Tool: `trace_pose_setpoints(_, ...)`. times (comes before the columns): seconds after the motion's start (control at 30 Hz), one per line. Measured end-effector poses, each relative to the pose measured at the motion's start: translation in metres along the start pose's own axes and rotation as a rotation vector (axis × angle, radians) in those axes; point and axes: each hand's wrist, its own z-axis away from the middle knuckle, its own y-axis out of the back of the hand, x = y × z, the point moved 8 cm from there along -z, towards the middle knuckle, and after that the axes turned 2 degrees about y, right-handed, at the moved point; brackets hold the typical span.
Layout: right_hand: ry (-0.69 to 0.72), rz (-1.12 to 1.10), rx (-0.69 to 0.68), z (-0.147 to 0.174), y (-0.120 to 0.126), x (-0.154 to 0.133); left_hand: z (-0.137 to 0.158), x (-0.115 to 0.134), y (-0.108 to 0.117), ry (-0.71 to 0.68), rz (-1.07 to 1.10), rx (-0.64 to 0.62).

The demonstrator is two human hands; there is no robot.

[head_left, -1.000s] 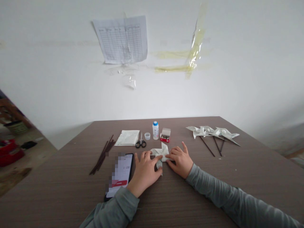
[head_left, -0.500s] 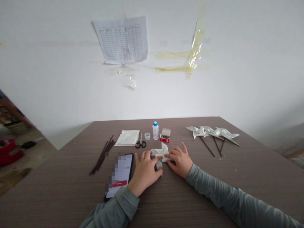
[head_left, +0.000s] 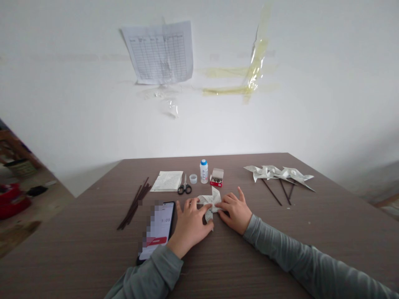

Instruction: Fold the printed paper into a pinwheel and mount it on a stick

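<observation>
A printed-paper pinwheel [head_left: 215, 195] lies on the table between my hands, its blades folded toward the middle. My left hand [head_left: 191, 222] grips it from the left, index finger on its centre and thumb at the lower blade. From the right, my right hand [head_left: 235, 211] holds the right side of the pinwheel with thumb and fingers, one finger raised. Parts of the blades are hidden under my fingers. Just behind stand an open red box [head_left: 217, 178] of small metal pins, a white bottle with a blue cap [head_left: 204, 172] and a small clear cup [head_left: 193, 179].
Black-handled scissors [head_left: 185, 189] and paper sheets [head_left: 166, 181] lie at the back left. Dark sticks [head_left: 134, 207] and a phone [head_left: 157, 232] are left of my hand. Several finished pinwheels [head_left: 277, 172] on sticks lie at the back right. The wall [head_left: 199, 133] rises behind the table.
Almost nothing differs. Both hands stay on the pinwheel, with at most a tiny shift of my right hand. The digits on the phone screen look different.
</observation>
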Motion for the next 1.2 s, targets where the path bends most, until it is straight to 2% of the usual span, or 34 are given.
trace_pose_setpoints(0.3, 0.023, 0.002, -0.012, -0.002, 0.001, -0.004, 0.001, 0.001, 0.0, -0.024, 0.004, 0.007)
trace_pose_setpoints(0.67, -0.039, 0.116, -0.182, -0.005, 0.003, -0.009, -0.002, 0.004, -0.001, -0.002, -0.002, -0.055)
trace_pose_setpoints(0.93, -0.07, 0.098, -0.119, 0.0, -0.016, 0.003, -0.001, 0.003, -0.004, -0.001, -0.002, -0.053)
trace_pose_setpoints(1.2, -0.034, 0.068, -0.087, 0.001, -0.005, -0.001, -0.001, 0.002, -0.005, 0.003, 0.014, -0.041)
